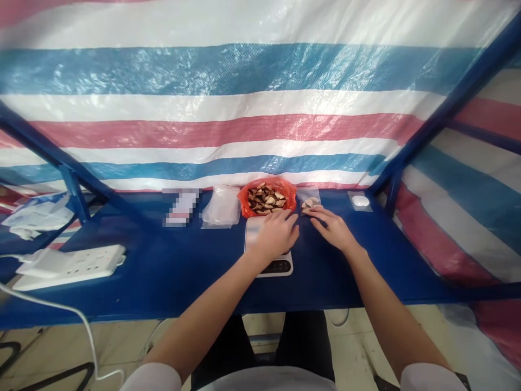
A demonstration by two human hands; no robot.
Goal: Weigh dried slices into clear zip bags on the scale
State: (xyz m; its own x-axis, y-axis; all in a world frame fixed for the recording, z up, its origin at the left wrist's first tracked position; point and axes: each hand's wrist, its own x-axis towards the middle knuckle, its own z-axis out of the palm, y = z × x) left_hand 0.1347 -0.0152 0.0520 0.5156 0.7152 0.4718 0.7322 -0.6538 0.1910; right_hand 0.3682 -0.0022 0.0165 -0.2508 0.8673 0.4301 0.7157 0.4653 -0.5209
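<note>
My left hand (274, 234) hovers over a small white scale (272, 266) on the blue table, fingers loosely curled and reaching toward a red bag (266, 196) of brown dried slices. My right hand (334, 227) lies just right of it, fingers stretched toward a small clear bag (309, 203) that holds a few slices. The fingertips touch or nearly touch that bag's near edge. Whether the left hand holds anything is hidden.
A stack of empty clear bags (222, 209) lies left of the red bag. A white power strip (69, 265) with a cable sits at the table's left. A small white round object (360, 201) rests at the back right. A striped tarp (244, 108) backs the table.
</note>
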